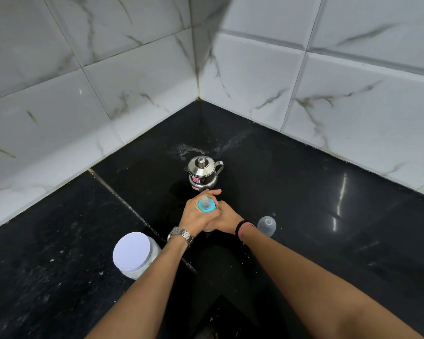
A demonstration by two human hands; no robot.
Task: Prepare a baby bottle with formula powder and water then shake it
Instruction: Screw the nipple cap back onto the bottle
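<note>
While gripped, bottle [206, 206] upright, teat skyward

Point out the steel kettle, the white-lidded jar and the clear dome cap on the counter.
steel kettle [202, 170]: head view, on its domed lid.
white-lidded jar [132, 250]: head view, middle of the flat lid.
clear dome cap [266, 225]: head view, on its rounded top.

Centre frame: left hand [196, 216] and right hand [227, 217] both grip an upright baby bottle [206, 205] on the black worktop [328, 228]; steel kettle [202, 172] just behind.
</note>
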